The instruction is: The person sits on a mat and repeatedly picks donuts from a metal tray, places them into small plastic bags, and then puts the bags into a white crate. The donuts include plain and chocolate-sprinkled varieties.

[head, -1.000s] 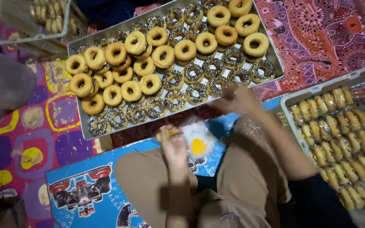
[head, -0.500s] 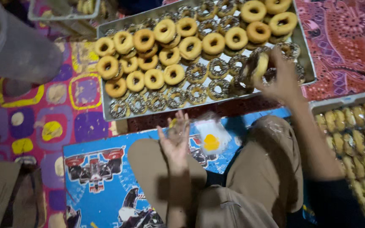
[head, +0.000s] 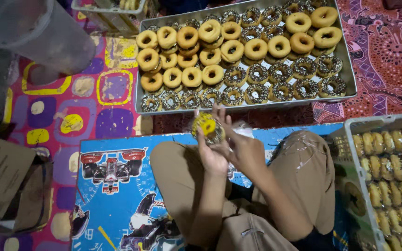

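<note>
Both hands meet above my lap, just in front of the tray. My left hand (head: 211, 155) cups a chocolate-sprinkled doughnut (head: 206, 126), seen from its pale yellow underside. My right hand (head: 244, 148) presses against it from the right, fingers pointing up, with a clear plastic bag (head: 245, 132) crumpled around its fingers. The metal tray (head: 351, 86) lies ahead. Plain glazed doughnuts (head: 256, 48) are stacked in its upper part, and sprinkled doughnuts (head: 280, 72) fill the front rows.
A white basket (head: 350, 128) at the right holds several wrapped doughnuts. A clear plastic tub (head: 38, 32) stands upper left, and a cardboard box (head: 1, 172) sits at the left edge. Patterned mats, one blue with racing cars (head: 112, 186), cover the floor under my crossed legs.
My right hand came back from the tray with a sprinkled doughnut and joined my left hand over my lap. The view shifted, so the tray sits higher and more central.
</note>
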